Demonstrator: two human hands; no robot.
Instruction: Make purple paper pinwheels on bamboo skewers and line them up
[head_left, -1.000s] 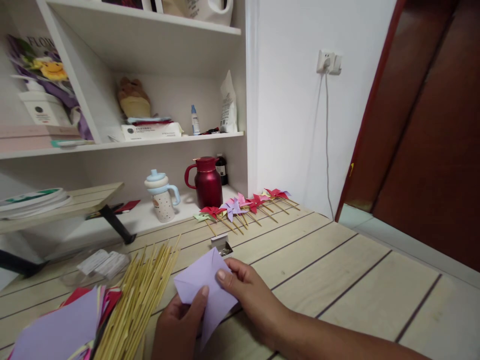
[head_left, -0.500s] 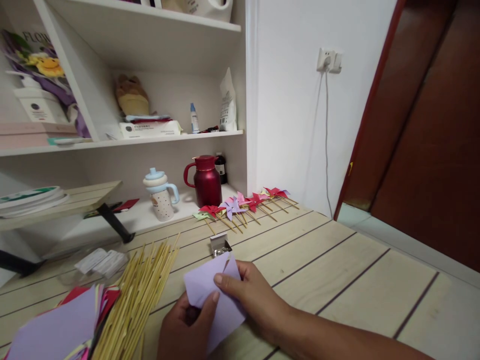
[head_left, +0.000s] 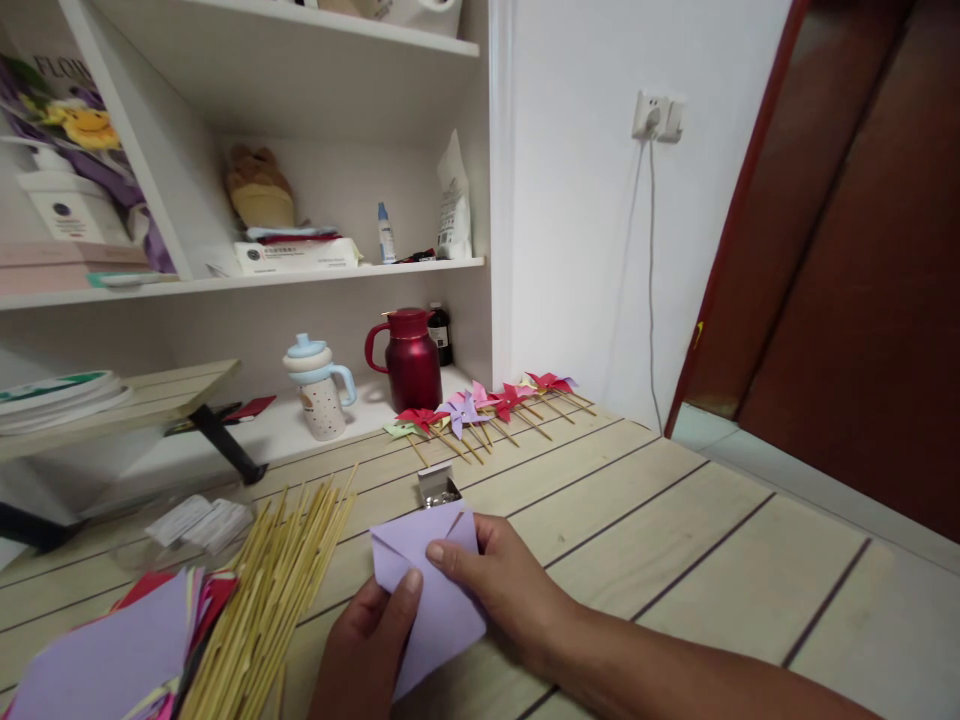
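Note:
Between my two hands is a sheet of purple paper (head_left: 442,625), with slits cut in from its corners. My left hand (head_left: 375,630) pinches its left side, thumb on top. From the right, my right hand (head_left: 502,585) grips the other side, its thumb pressing near the middle; the fingers under the sheet are hidden. Just beyond the paper stands a small open box (head_left: 439,487) with shiny metal bits in it. To the left lie a bundle of thin wooden sticks (head_left: 274,590) and a stack of coloured paper (head_left: 105,650), purple on top.
Several finished paper pinwheels (head_left: 465,410) on sticks lie along the table's far edge. Behind them, a red jug (head_left: 412,360) and a speckled cup (head_left: 321,395) stand on the shelf unit. A clear plastic container (head_left: 199,525) with white packets sits left of the sticks.
My left thumb has shifted slightly left and up on the purple paper, and the slit at its left corner now shows. The right hand keeps its grip.

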